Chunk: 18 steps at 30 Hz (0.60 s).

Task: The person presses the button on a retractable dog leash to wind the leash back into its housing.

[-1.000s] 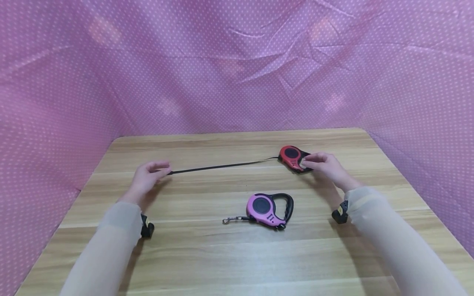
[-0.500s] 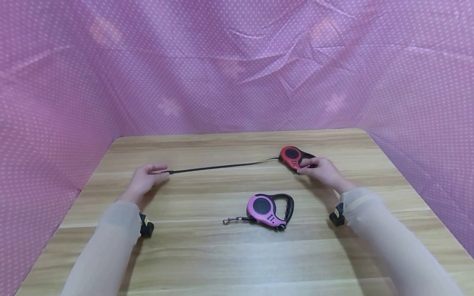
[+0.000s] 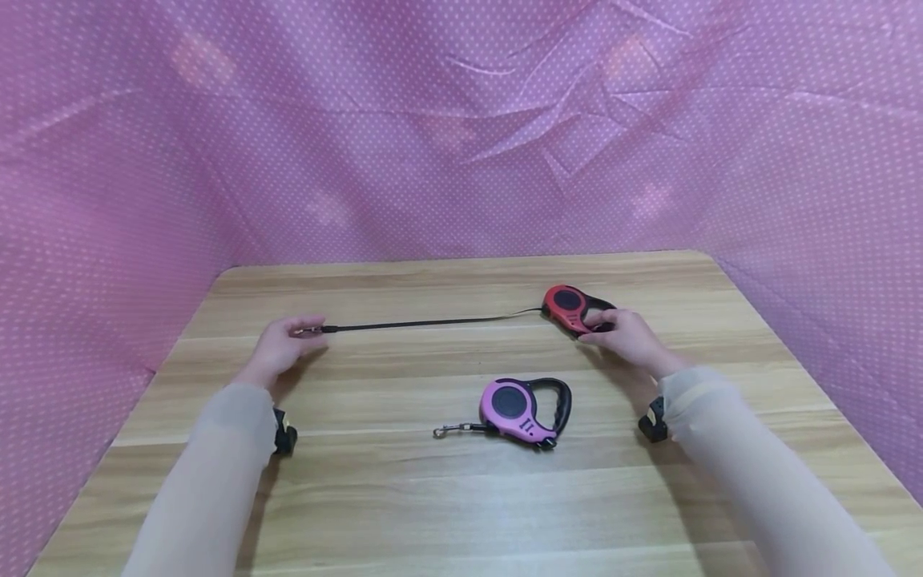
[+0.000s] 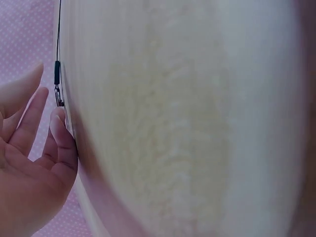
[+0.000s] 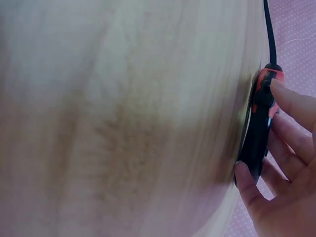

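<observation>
A red retractable dog leash [image 3: 566, 304] lies at the back right of the table, its black strap [image 3: 425, 324] drawn out leftward to a metal clip [image 4: 59, 96]. My right hand [image 3: 627, 336] grips its black handle [image 5: 255, 143]; in the right wrist view the thumb is on the button near the red casing. At the strap's left end is my left hand [image 3: 281, 349], fingers spread and relaxed. The clip sits between the thumb and fingers in the head view, just beyond the fingertips [image 4: 58, 112] in the left wrist view.
Nearer the front, a pink retractable leash [image 3: 512, 409] lies on the wooden table [image 3: 404, 497], its metal clip [image 3: 449, 430] pointing left. Pink dotted cloth [image 3: 447, 160] hangs behind the table and along both sides. Each wrist carries a small black camera.
My left fingers have parted from the strap's end, and the clip now shows between them. My right hand has moved slightly left and closed round the red leash's handle.
</observation>
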### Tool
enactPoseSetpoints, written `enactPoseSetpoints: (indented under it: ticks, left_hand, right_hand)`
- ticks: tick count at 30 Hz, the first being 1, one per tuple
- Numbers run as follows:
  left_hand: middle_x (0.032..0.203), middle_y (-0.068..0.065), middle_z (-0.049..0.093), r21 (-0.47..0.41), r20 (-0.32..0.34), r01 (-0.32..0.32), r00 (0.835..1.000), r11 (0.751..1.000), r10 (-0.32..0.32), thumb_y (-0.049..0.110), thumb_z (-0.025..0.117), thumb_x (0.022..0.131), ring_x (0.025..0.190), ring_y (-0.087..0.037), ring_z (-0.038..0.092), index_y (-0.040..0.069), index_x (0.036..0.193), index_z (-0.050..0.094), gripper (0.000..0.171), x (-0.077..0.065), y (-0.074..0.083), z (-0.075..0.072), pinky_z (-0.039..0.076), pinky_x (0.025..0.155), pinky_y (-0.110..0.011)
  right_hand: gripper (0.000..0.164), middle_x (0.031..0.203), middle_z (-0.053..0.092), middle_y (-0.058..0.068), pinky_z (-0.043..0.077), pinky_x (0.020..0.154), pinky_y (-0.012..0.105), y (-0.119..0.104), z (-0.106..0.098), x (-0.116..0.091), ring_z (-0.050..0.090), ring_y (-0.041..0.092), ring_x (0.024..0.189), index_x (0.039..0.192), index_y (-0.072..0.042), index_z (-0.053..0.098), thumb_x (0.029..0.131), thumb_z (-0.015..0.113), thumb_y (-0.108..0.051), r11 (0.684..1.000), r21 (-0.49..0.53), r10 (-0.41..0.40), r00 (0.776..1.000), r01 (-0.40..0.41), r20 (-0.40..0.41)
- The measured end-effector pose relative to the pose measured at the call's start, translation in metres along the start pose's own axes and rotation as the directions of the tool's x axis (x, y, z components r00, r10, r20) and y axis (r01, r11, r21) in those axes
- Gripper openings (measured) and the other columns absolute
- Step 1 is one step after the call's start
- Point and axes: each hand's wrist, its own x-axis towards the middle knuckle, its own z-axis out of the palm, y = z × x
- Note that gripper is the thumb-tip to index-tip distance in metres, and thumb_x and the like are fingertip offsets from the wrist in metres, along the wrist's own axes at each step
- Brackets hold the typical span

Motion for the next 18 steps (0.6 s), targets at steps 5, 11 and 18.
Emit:
enactPoseSetpoints:
  ticks: [5, 11, 18]
  left_hand:
    - [0.15, -0.025, 0.043, 0.009, 0.018, -0.003, 1.0, 1.0, 0.003, 0.016, 0.064, 0.096, 0.13, -0.036, 0.047, -0.001, 0.147, 0.04, 0.059, -0.0001, -0.0013, -0.0012, 0.045, 0.101, -0.037]
    - [0.152, -0.027, 0.038, 0.045, 0.039, -0.002, 0.999, 0.999, 0.0, 0.014, 0.064, 0.096, 0.141, -0.043, 0.035, -0.004, 0.147, 0.038, 0.06, 0.0014, -0.005, -0.0014, 0.026, 0.12, -0.053]
    - [0.134, -0.029, 0.056, 0.181, -0.009, -0.044, 0.999, 0.983, 0.046, 0.015, 0.067, 0.095, 0.124, -0.04, 0.052, -0.007, 0.133, 0.054, 0.047, 0.0012, -0.0073, 0.0009, 0.041, 0.107, -0.048]
  right_hand:
    - [0.047, 0.133, 0.059, 0.025, 0.031, 0.114, 0.059, 0.0012, 0.002, 0.0006, 0.045, 0.046, 0.133, 0.125, 0.002, 0.064, 0.087, 0.076, -0.022, 1.0, -0.022, -0.011, 1.0, 0.012, 0.003]
    - [0.049, 0.135, 0.058, 0.026, 0.031, 0.114, 0.059, 0.002, 0.0031, 0.0013, 0.044, 0.046, 0.133, 0.127, 0.002, 0.062, 0.086, 0.076, -0.022, 1.0, -0.016, 0.003, 1.0, -0.003, 0.018]
    - [0.047, 0.128, 0.061, 0.029, 0.034, 0.111, 0.059, 0.0026, 0.0045, 0.0016, 0.05, 0.046, 0.127, 0.124, 0.007, 0.063, 0.087, 0.076, -0.017, 0.997, -0.058, -0.059, 0.998, 0.059, 0.01]
